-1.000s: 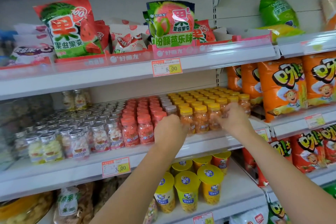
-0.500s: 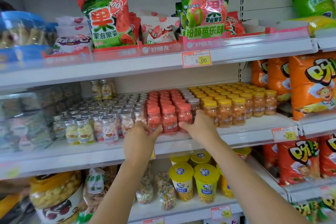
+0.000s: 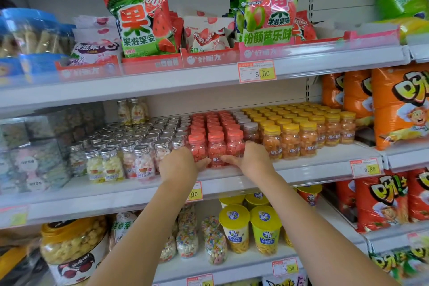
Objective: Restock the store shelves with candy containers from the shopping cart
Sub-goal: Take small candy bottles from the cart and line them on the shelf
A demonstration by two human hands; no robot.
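Small red-capped candy bottles (image 3: 216,144) stand in three rows in the middle of the middle shelf (image 3: 313,170). My left hand (image 3: 180,166) holds the left side of the front row and my right hand (image 3: 254,160) holds its right side. Both thumbs lie across the lower front of these bottles, while the fingers are hidden beside them. Left of them stand silver-capped bottles (image 3: 141,160), to the right yellow-capped bottles (image 3: 290,141) of orange candy. No shopping cart is in view.
The top shelf carries fruit-gummy bags (image 3: 141,21) in red display boxes. Yellow-lidded cups (image 3: 250,227) and sprinkle jars (image 3: 214,241) fill the bottom shelf, with a big popcorn tub (image 3: 72,241) at the left. Orange snack bags (image 3: 399,109) crowd the right-hand unit.
Both hands have moved left along the middle shelf, from the yellow-capped bottles to the red-capped ones, and now clasp the front red row. The view has shifted left with them.
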